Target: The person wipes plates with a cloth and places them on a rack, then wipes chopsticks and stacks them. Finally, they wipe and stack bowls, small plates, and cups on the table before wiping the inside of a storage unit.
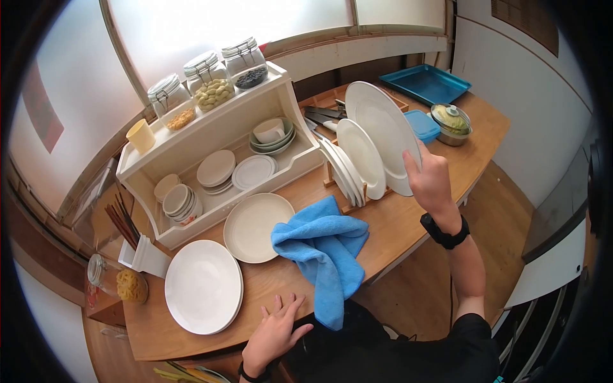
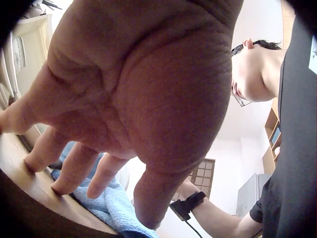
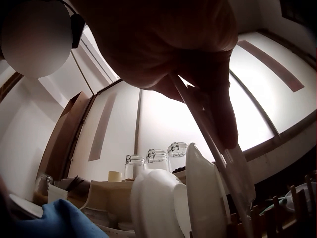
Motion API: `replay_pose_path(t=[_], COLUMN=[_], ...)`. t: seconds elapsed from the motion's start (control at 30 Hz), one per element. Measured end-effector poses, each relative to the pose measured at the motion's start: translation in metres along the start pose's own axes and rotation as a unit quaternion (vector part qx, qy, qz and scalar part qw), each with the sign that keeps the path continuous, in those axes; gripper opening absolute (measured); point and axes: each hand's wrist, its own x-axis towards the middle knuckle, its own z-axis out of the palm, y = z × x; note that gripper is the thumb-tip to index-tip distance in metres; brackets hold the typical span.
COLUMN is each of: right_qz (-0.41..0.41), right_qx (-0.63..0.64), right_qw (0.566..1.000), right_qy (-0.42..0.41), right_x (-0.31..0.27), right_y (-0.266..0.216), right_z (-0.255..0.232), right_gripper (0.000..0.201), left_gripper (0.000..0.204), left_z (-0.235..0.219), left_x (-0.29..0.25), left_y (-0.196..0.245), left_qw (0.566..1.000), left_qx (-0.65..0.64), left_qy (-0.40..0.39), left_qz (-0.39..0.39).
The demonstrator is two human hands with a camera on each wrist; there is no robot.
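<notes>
My right hand (image 1: 429, 180) pinches the edge of a large white plate (image 1: 377, 118), thumb on one face. The plate stands steeply on edge over a wooden dish rack (image 1: 348, 209); in the right wrist view it appears nearly edge-on among the rack pegs (image 3: 277, 214). Beside it in the rack, a smaller oval plate (image 1: 361, 156) and several more plates (image 1: 340, 171) stand upright. My left hand (image 1: 274, 337) rests by the table's front edge with fingers spread, its fingertips on the wood. A crumpled blue towel (image 1: 325, 233) lies between my hands, partly over a cream plate (image 1: 255, 223).
Stacked white plates (image 1: 203, 287) lie front left. A white shelf (image 1: 211, 143) holds bowls and small plates, with glass jars (image 1: 214, 89) on top. Behind the rack lie knives (image 1: 322, 113). A teal tray (image 1: 424, 83), blue-lidded box (image 1: 421, 126) and lidded pot (image 1: 451, 124) stand right.
</notes>
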Motion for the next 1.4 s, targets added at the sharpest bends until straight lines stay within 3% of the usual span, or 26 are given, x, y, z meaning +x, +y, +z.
replay_pose_path(t=[0.4, 0.8, 1.1, 1.4], right_qz=[0.033, 0.025, 0.086, 0.057], right_qx=[-0.016, 0.01, 0.021, 0.022], right_qw=[0.997, 0.999, 0.994, 0.998], right_qy=[-0.067, -0.029, -0.058, -0.033], right_x=[-0.007, 0.0, -0.004, -0.015], right_y=[0.009, 0.008, 0.001, 0.008], right_z=[0.023, 0.043, 0.036, 0.041], right_gripper=[0.042, 0.037, 0.04, 0.041], left_gripper=[0.068, 0.067, 0.067, 0.066], left_z=[0.003, 0.005, 0.006, 0.008], left_x=[0.0, -0.002, -0.003, -0.004], left_y=[-0.001, -0.004, -0.004, -0.005], left_qw=[1.0, 1.0, 1.0, 0.999], left_qx=[-0.005, -0.016, -0.023, -0.021], left_qy=[0.01, 0.013, 0.019, 0.026], left_qz=[0.001, 0.002, 0.006, 0.009])
